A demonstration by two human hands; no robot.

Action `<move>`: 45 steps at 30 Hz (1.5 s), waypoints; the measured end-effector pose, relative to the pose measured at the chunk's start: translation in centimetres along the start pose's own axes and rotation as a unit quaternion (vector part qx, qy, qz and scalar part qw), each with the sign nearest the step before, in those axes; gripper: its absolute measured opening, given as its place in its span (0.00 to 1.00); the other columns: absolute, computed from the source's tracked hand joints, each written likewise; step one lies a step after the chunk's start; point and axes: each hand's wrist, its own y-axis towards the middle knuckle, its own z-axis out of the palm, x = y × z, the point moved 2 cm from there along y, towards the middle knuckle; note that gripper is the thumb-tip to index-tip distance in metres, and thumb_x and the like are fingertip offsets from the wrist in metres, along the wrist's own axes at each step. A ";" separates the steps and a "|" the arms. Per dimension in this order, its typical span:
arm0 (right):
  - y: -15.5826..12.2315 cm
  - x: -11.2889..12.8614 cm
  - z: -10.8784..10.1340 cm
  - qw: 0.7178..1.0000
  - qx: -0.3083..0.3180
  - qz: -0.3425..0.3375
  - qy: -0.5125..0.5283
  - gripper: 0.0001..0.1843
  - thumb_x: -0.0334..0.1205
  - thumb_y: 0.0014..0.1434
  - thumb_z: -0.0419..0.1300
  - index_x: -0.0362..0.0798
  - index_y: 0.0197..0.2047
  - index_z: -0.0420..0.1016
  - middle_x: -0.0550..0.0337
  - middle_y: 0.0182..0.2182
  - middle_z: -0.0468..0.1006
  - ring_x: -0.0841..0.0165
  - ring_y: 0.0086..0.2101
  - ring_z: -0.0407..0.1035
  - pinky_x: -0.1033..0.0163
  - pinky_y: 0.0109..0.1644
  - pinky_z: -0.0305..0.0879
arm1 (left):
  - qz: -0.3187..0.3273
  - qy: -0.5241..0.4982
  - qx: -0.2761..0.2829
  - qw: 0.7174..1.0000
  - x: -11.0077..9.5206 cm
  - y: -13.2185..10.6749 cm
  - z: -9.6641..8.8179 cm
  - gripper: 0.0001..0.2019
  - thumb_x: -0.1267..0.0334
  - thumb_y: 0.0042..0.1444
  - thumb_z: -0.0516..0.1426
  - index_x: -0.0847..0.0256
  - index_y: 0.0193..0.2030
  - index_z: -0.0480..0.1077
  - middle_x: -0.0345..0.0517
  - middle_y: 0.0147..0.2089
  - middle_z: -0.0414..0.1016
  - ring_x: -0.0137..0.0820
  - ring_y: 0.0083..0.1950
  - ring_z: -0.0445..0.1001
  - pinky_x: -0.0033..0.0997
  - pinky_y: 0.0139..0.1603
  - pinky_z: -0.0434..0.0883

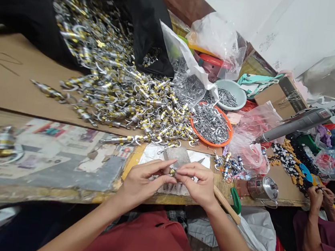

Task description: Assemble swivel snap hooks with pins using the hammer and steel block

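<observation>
The room has a pale wall (275, 29), and in front of it stands a long, crowded worktop (65, 193), covered partly with brown cardboard (16, 70). A big pile of silver and yellow metal parts (121, 104) spreads from a black bag (156, 39) toward the front edge. The small metal piece (172, 172) is near this front edge, above white paper (152, 152) and just before a grey block (183, 156). The left hand (145, 179) has thumb and forefinger nearly closed around the piece, and the right hand (199, 181) pinches at it from the other side; the fingers cover most of it, so the exact grip on each side is difficult to see.

In my judgement, the main risk is a slip: the piece is small and only fingertips keep it, so a sudden twist could send it over the front edge, or among the loose parts, where it would be hard to find. A wooden handle (227, 206) sticks out past the edge below the right forearm, and an elbow could knock it. The metal cup (264, 189) stands at the same edge, so a bump could tip it. The orange basket (211, 144) is full of small clips, which could spill if an arm catches its rim.
</observation>
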 end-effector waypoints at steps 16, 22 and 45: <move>-2.1 0.4 -0.6 0.922 -0.006 -0.297 -0.248 0.15 0.30 0.57 0.56 0.50 0.48 0.71 0.53 0.40 0.76 0.68 0.40 0.71 0.64 0.41 0.71 | -0.120 -0.087 -0.008 0.989 -1.5 0.4 -0.8 0.04 0.63 0.44 0.61 0.59 0.24 0.77 0.43 0.26 0.76 0.31 0.29 0.73 0.27 0.30 0.71; -1.6 0.7 -1.0 0.845 0.065 -0.408 -0.340 0.14 0.29 0.60 0.49 0.45 0.46 0.72 0.51 0.39 0.77 0.67 0.42 0.71 0.63 0.41 0.71 | -0.067 0.006 0.015 0.998 -2.6 0.9 -1.2 0.07 0.62 0.48 0.58 0.59 0.23 0.75 0.43 0.27 0.73 0.30 0.31 0.71 0.26 0.32 0.69; 3.6 -7.4 -5.8 0.793 0.004 0.070 -0.606 0.15 0.26 0.58 0.47 0.41 0.35 0.75 0.49 0.32 0.77 0.63 0.35 0.70 0.61 0.40 0.64 | -0.323 -0.198 0.152 0.913 1.1 0.5 -0.4 0.37 0.58 0.42 0.62 0.58 0.59 0.53 0.41 0.33 0.71 0.35 0.34 0.76 0.31 0.34 0.72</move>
